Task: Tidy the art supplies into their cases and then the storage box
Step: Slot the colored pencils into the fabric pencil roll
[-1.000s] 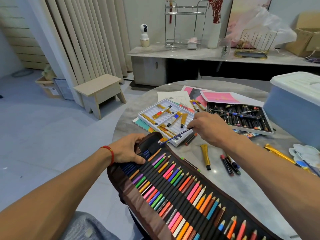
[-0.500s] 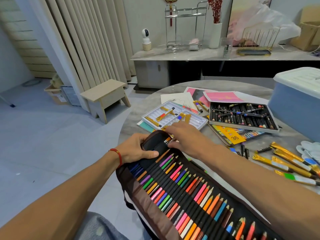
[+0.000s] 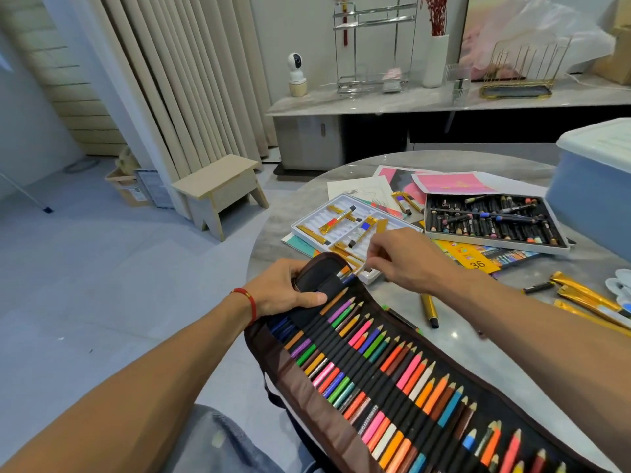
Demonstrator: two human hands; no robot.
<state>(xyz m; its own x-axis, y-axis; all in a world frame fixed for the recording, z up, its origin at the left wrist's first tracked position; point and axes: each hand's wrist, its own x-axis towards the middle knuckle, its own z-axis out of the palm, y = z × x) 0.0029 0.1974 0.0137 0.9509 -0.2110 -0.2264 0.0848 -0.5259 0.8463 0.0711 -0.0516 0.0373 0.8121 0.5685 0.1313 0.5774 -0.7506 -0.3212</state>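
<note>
A brown and black pencil roll point(image 3: 300, 387) lies open from my lap onto the round table, filled with several coloured pencils. My left hand point(image 3: 290, 288) grips its far rolled end, thumb on the black pocket. My right hand point(image 3: 406, 257) pinches a thin brush point(image 3: 363, 266), whose lower end sits in that pocket among other brush tips. Behind it stands a white paint tray point(image 3: 314, 216) holding gold tubes. An open box of oil pastels point(image 3: 495, 221) lies further right. The blue storage box point(image 3: 594, 196) with a white lid is at the right edge.
Loose gold paint tubes point(image 3: 587, 297) and a white palette point(image 3: 618, 285) lie at the right. One gold tube point(image 3: 428, 310) lies beside the roll. Paper sheets point(image 3: 454, 182) and a yellow pastel lid point(image 3: 471, 256) lie around the boxes. A wooden stool point(image 3: 218, 189) stands on the floor.
My right hand brought the thin brush from above the paint tray down to the roll's end pocket and slid it in. My left hand kept its grip on the roll.
</note>
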